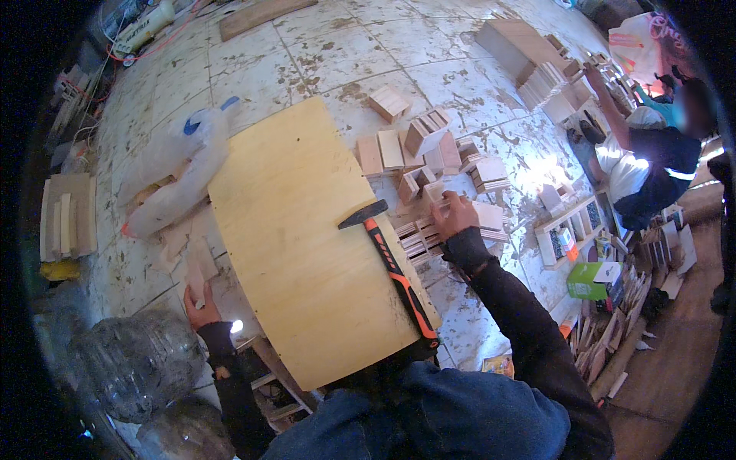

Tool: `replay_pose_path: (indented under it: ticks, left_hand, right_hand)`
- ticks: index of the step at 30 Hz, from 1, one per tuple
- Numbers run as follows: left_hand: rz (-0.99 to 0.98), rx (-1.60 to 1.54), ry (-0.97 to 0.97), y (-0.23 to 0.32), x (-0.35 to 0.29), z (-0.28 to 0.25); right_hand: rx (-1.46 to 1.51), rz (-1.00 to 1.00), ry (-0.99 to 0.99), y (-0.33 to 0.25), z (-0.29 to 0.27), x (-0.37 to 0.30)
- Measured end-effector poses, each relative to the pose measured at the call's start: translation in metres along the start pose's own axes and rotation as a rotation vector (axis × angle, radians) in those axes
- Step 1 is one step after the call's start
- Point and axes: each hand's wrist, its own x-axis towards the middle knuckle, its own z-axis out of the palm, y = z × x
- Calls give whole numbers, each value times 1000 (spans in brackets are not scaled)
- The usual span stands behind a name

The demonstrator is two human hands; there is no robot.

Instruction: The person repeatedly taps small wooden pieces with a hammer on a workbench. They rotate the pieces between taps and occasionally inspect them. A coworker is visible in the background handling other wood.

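Note:
In front of me lies a pale yellow wooden board (284,230), with a hammer (396,272) resting along its right side. The hammer has a dark head and an orange and black handle. Left of the board, my left hand (201,308) closes its fingers on a thin wooden piece (201,264). On the other side, my right hand (458,217) pinches a small wooden piece (433,192) among several little wooden boxes (427,133). Stacked thin wooden frames (418,239) lie just below that hand.
A clear plastic bag (172,207) holds wood at the left. Large clear bottles (138,360) stand at lower left. A person (652,169) sits at right, near a compartment tray (571,230), a green and white box (594,280) and wood strips (613,337).

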Motion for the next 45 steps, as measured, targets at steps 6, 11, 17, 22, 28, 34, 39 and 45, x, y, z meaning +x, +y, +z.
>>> replay_pose_path:
  ticks: [6,11,17,22,28,34,39,45]
  left_hand:
    - [-12,-488,-109,116,-45,-53]
    - [238,-532,-165,208,-94,-56]
    - [345,-267,-205,248,-125,-38]
    - [455,-345,-268,240,-142,-27]
    - [513,-405,-200,234,-145,-27]
    - [456,-424,-164,238,-144,-26]
    - [417,-463,-218,238,-139,-28]
    - [421,-467,-219,243,-143,-28]
  right_hand:
    - [133,-384,310,-82,-44,-23]
    - [416,-609,211,-164,-32,-48]
    - [579,-520,-47,-186,-6,-63]
    - [593,-542,2,-174,-6,-70]
    - [725,-408,-24,-174,-14,-83]
    - [708,-386,-28,-170,-16,-77]
    - [669,-447,-32,-166,-17,-71]
    - [776,-444,-38,-163,-11,-72]
